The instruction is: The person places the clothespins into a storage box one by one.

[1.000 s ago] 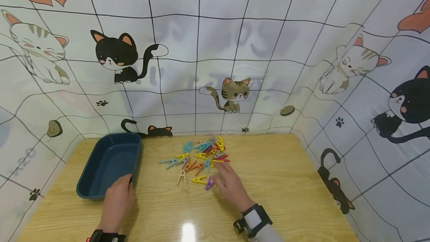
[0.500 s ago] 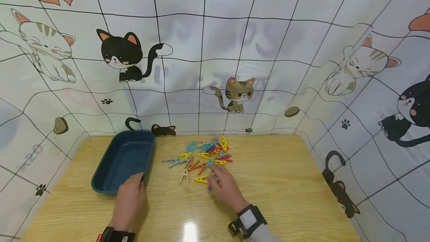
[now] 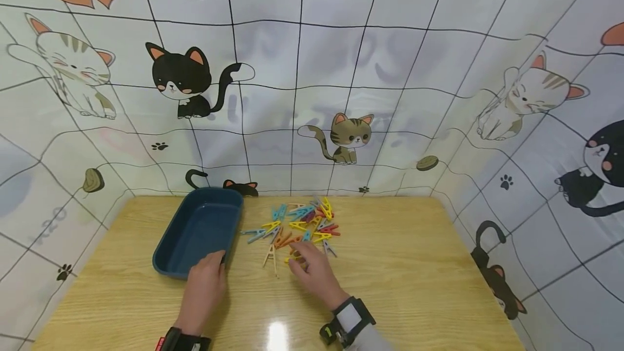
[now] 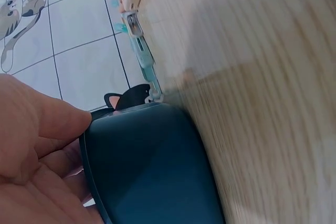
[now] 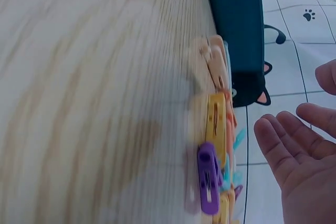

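At left, left grip [image 3: 207,279] pinches a tray [image 3: 201,226] pointing lengthwise away; right grip [image 3: 316,272] loose.

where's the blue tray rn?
In the head view, the blue tray sits on the left part of the wooden table, just left of the clothespin pile, with the left hand gripping its rim near the near right corner.

The tray [image 3: 199,232] in the left grip [image 3: 206,287] looks like smooth plastic with a soft sheen. The clothespins [image 5: 216,124] near the right grip [image 3: 316,275] look like smooth, hard plastic. Beneath both grips, the surface [image 3: 390,264] shows glossy wood grain; beyond them, the backdrop [image 3: 319,50] resembles rippled cloth.
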Action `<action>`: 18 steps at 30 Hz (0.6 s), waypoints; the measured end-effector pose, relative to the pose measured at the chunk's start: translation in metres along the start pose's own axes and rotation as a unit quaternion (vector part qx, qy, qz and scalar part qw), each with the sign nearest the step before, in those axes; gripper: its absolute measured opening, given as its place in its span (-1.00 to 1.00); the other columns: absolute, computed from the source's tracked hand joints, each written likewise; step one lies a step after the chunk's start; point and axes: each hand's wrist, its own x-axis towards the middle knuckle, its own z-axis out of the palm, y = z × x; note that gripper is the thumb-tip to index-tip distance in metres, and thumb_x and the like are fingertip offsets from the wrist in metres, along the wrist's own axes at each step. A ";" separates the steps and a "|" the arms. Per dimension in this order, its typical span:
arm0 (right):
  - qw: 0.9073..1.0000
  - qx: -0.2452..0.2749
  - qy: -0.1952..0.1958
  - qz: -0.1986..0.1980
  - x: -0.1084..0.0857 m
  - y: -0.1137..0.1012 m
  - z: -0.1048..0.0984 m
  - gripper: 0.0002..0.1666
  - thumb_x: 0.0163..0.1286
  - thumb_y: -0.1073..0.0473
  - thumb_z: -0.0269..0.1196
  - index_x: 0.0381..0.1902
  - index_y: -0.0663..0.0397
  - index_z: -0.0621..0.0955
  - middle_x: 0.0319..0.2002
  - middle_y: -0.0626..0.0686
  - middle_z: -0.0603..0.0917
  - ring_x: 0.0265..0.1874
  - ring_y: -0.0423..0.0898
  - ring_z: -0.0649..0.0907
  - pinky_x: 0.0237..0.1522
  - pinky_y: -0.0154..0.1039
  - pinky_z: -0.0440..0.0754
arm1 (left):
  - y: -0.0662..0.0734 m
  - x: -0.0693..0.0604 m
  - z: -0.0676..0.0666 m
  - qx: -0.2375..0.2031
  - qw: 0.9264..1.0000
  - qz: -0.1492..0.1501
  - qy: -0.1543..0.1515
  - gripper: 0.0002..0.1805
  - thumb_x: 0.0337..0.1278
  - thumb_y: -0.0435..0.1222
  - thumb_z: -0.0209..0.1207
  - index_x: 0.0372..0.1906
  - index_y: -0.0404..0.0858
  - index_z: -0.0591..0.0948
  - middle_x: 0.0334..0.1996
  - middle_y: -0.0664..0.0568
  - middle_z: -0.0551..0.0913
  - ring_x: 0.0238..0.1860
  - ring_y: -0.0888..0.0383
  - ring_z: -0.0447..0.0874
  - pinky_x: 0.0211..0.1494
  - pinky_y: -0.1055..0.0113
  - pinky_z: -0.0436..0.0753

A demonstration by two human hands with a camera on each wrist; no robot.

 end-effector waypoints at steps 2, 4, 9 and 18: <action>1.000 0.008 -0.006 -0.001 0.002 -0.001 0.004 -0.57 0.51 0.26 0.21 0.26 0.33 0.57 0.08 0.26 0.66 -0.05 0.10 0.70 -0.11 -0.21 0.70 | 0.002 0.000 0.002 0.000 1.000 0.002 0.000 -0.69 0.06 -0.65 0.28 -0.03 -0.58 0.64 -0.17 -0.40 0.71 -0.21 -0.33 0.73 -0.18 -0.20 0.65; 1.000 0.012 -0.009 -0.004 0.003 -0.002 0.008 -0.58 0.50 0.26 0.21 0.24 0.35 0.57 0.08 0.27 0.66 -0.06 0.09 0.70 -0.08 -0.21 0.70 | 0.005 0.000 0.003 -0.001 1.000 0.004 0.000 -0.70 0.06 -0.64 0.28 -0.03 -0.58 0.64 -0.17 -0.40 0.72 -0.21 -0.33 0.73 -0.18 -0.19 0.65; 0.999 0.026 -0.011 -0.024 0.006 -0.005 0.019 -0.63 0.51 0.28 0.20 0.18 0.37 0.59 0.06 0.30 0.67 -0.09 0.08 0.71 -0.10 -0.24 0.71 | 0.013 -0.001 0.006 -0.003 1.000 0.006 0.002 -0.70 0.06 -0.64 0.29 -0.04 -0.56 0.65 -0.18 -0.38 0.72 -0.22 -0.30 0.73 -0.19 -0.18 0.65; 0.998 0.050 -0.036 -0.021 0.010 -0.012 0.029 -0.59 0.55 0.24 0.18 0.25 0.37 0.57 0.07 0.27 0.66 -0.10 0.10 0.72 -0.09 -0.24 0.70 | 0.028 -0.002 0.012 -0.004 1.000 -0.004 -0.021 -0.71 0.15 -0.58 0.28 0.00 -0.53 0.65 -0.15 -0.33 0.72 -0.17 -0.27 0.72 -0.12 -0.19 0.63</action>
